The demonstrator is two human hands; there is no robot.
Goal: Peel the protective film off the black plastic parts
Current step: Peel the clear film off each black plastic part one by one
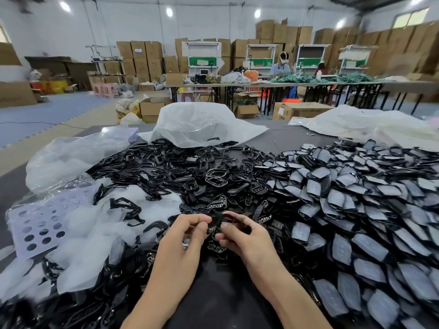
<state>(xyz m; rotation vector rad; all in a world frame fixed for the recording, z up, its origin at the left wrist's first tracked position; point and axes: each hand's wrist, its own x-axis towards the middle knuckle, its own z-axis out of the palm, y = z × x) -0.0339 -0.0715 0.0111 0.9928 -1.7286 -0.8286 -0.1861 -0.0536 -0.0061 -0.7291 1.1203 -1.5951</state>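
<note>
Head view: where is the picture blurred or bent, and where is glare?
Head view: wide-angle distortion bows the far table; the ceiling lamps blow out white; the black part pinched between the left hand and right hand is blurred.

— How is the light?
— Bright and even. Round ceiling lamps (169, 11) far beyond the left grip (187, 231) and right grip (244, 236) glow white; shadows beneath both are faint.
— Any glare?
— A pale sheen on the plastic bag (197, 124) beyond them and on the black frames (215, 175) just ahead.
— Sharp?
— Soft overall. The black part (217, 218) they pinch is smeared. Far left and right of the grips, the surface (292, 136) bows and blurs.
</note>
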